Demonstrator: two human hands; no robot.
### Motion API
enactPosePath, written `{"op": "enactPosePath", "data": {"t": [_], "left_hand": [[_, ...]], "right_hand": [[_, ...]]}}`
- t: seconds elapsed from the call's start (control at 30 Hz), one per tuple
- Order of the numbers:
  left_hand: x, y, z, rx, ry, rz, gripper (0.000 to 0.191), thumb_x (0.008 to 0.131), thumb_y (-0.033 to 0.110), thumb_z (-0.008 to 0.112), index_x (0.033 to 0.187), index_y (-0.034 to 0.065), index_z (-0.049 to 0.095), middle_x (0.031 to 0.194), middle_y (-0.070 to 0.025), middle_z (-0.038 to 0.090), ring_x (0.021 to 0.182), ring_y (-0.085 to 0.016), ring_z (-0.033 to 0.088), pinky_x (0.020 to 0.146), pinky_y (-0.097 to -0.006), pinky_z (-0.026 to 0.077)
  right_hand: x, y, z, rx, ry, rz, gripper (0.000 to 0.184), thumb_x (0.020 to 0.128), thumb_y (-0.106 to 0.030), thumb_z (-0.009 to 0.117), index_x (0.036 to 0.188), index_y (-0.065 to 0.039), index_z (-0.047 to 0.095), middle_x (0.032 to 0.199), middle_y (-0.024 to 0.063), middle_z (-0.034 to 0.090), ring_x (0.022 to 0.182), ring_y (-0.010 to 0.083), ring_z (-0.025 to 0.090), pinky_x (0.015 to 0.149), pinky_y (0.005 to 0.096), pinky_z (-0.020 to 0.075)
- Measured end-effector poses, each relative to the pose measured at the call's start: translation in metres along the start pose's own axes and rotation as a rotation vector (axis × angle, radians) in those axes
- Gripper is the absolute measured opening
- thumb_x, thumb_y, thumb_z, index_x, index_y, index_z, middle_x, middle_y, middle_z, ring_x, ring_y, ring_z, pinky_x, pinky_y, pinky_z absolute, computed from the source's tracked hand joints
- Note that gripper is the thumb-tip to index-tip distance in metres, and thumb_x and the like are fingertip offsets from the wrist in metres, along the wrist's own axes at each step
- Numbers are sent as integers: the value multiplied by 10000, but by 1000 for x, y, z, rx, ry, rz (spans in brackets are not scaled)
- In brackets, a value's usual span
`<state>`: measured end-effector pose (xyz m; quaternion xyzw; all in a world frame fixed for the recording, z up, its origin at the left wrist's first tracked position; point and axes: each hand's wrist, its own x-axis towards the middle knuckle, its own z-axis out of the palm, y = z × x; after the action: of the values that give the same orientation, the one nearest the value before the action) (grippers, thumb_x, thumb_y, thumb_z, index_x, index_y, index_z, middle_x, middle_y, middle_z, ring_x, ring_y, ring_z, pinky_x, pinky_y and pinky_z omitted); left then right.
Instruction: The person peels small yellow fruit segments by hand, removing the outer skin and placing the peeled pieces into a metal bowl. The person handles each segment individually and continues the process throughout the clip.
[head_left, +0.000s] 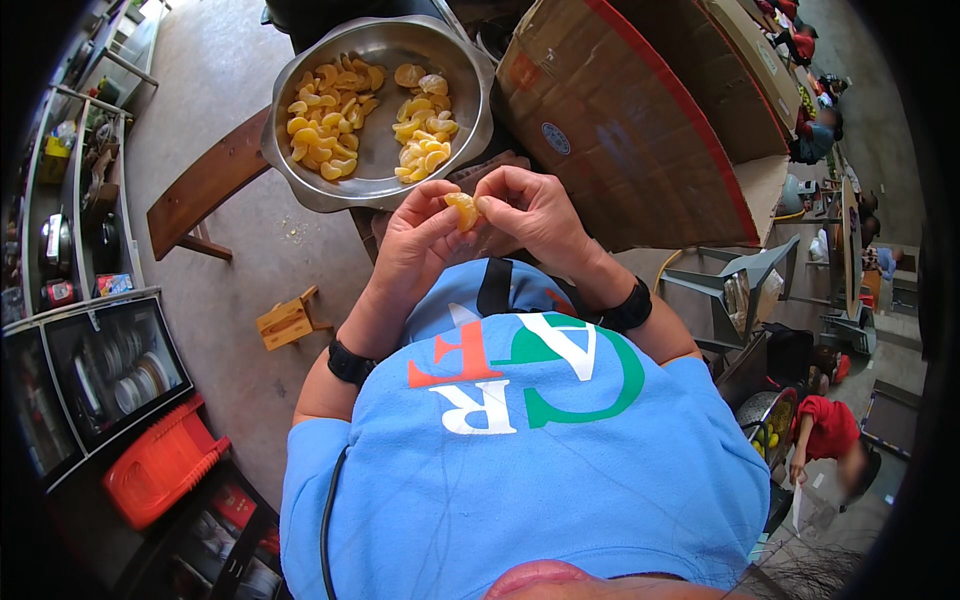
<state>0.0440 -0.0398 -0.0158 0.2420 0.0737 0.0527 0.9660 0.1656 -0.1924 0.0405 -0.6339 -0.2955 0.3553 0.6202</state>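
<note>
A mandarin segment (463, 211) is held between my two hands, just outside the near rim of a wide steel basin (375, 154). My left hand (420, 236) grips the segment with thumb and fingertips. At its right edge, the thumb and forefinger of my right hand (536, 214) are pinched together; whether they hold a bit of skin is too small to tell. Inside the basin, a larger heap of loose segments (330, 120) lies on the left. On the right is a smaller heap of paler segments (425, 139), with clustered mandarin pieces (409, 75) at its far end.
A large cardboard box (600, 135) stands close on the right. Left of the basin is a wooden bench (206, 180), with a small wooden stool (289, 324) on the floor. A grey plastic stool (739, 285) and other people, one in a red shirt (829, 427), are farther right.
</note>
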Motion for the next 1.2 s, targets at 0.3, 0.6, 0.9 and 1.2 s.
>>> {"op": "enactPosePath", "data": {"t": [0.3,0.6,0.9,1.2], "left_hand": [[0,1,-2,-70,-43,-56,287,974,59,628,1252,68,555,1160,-125,641,1006,-237,693,830,-316,604],[0,0,-5,-104,-83,-75,275,999,85,589,1271,88,549,1170,-124,650,1009,-261,691,834,-329,585],[0,-2,-4,-72,-27,-18,285,976,71,628,1253,68,560,1168,-127,651,1016,-245,693,836,-315,589],[1,-3,-5,5,49,71,287,955,59,662,1220,49,552,1143,-144,653,1042,-247,699,845,-319,613]], "right_hand": [[0,0,-2,126,-20,96,139,968,-141,653,1018,-12,672,921,17,680,818,56,650,749,191,536],[2,7,-7,13,-5,-8,134,970,-133,631,994,-4,658,869,1,648,820,58,608,779,198,495],[0,7,-2,-16,19,-32,139,986,-71,582,1052,1,680,963,33,673,877,64,625,795,201,512],[-1,6,-1,-98,37,-44,134,976,-77,612,1051,5,688,957,35,686,872,70,630,786,203,515]]}}
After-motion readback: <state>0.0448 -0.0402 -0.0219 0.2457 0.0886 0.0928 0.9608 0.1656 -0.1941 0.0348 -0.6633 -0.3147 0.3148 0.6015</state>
